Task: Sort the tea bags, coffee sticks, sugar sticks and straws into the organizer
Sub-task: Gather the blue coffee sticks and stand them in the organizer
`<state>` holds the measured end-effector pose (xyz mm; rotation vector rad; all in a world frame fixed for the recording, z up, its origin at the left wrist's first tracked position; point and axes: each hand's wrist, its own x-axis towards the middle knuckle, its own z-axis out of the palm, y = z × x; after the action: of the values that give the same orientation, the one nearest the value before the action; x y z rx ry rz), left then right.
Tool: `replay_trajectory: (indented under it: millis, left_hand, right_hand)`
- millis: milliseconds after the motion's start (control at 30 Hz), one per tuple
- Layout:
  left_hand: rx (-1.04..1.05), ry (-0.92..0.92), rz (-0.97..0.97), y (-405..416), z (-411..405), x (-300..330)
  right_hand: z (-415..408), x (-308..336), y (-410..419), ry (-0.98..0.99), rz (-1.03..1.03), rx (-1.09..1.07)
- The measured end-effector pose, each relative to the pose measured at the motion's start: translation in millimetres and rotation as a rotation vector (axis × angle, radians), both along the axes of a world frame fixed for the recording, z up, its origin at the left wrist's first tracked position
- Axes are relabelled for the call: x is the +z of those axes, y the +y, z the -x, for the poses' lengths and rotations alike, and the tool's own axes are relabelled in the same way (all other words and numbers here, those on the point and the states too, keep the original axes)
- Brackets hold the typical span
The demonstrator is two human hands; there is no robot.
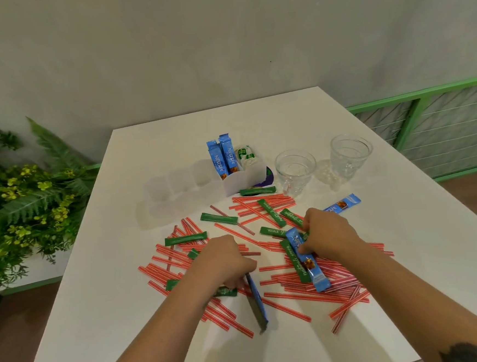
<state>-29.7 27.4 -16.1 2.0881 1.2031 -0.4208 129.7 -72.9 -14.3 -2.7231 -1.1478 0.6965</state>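
Note:
A translucent white organizer (pixel 175 185) stands at the table's far middle. Its right end holds two upright blue coffee sticks (pixel 224 160) and white tea bags (pixel 245 156). Red-and-white straws (pixel 297 287) and green sugar sticks (pixel 219 219) lie scattered across the table in front of it. My left hand (pixel 226 260) is shut on a blue coffee stick (pixel 257 302) that hangs edge-on below my fingers. My right hand (pixel 328 233) grips another blue coffee stick (pixel 309 261) over the straw pile. A third loose coffee stick (pixel 344 202) lies beyond my right hand.
Two clear glass cups (pixel 294 167) (pixel 349 155) stand right of the organizer. A purple disc (pixel 268 175) peeks out behind the organizer. A plant (pixel 24 197) sits off the table's left edge, and a green railing (pixel 426 114) runs at the right.

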Motion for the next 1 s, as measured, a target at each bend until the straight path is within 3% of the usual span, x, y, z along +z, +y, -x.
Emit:
replay_trajectory:
  millis: [300,633,833,1000]
  left_hand:
    - [0.137,-0.176,0.214,17.8,17.1,4.0]
    - [0.139,-0.414,0.243,30.0,10.2,25.7]
    - [0.161,-0.552,0.046,41.8,-2.8,43.8]
    - [0.203,-0.658,-0.199,61.2,-16.7,70.0]
  right_hand:
    - [-11.5,1.3,0.2,0.313,-0.115,-0.082]
    - [-21.0,29.8,10.8,0.585,-0.245,-0.100]
    - [-26.4,51.8,31.6,0.576,-0.332,-0.015]
    - [-34.1,75.7,62.4,0.408,-0.519,0.074]
